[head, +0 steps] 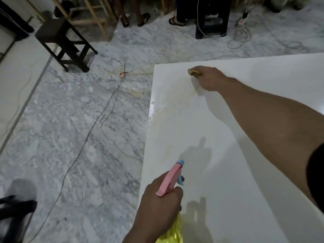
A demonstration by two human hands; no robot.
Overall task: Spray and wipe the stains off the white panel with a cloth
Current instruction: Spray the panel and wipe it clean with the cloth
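Note:
The white panel point(245, 155) fills the right half of the view, with faint yellowish stains point(175, 106) along its left side. My right hand point(210, 79) reaches to the panel's far part and presses a yellowish cloth point(193, 72) onto the surface; only the cloth's edge shows past my fingers. My left hand point(161, 206) grips a spray bottle point(171, 179) with a pink head, blue nozzle and yellow body over the panel's near left edge, its nozzle pointing across the panel.
Marble floor point(78, 137) lies left of the panel, crossed by cables and a power strip point(121, 71). A dark stool point(61, 41) stands at the far left. People's feet and a dark stool point(212, 18) are at the back.

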